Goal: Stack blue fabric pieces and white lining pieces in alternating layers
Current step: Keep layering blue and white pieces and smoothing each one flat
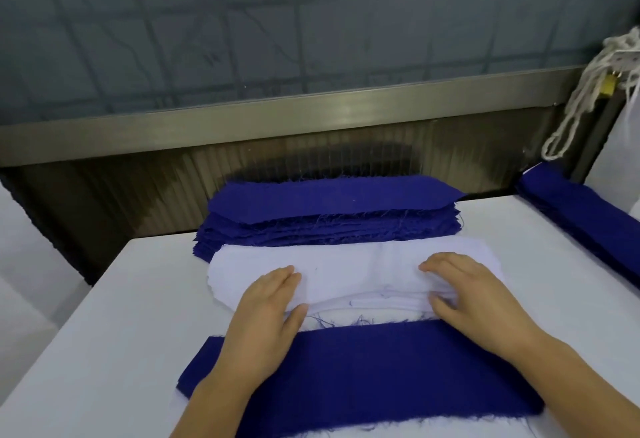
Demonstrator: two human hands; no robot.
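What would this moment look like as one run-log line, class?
left hand: flat on white lining pile | right hand: fingers at pile's near edge | top of near stack: blue | blue supply stack: behind

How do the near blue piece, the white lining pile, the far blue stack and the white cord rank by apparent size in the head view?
1. Near blue piece, though nearness inflates it.
2. White lining pile and far blue stack: too alike to rank.
3. White cord.

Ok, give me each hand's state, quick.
Left hand: open, fingers flat on the white lining pile.
Right hand: open, fingers on the same pile, holding nothing.
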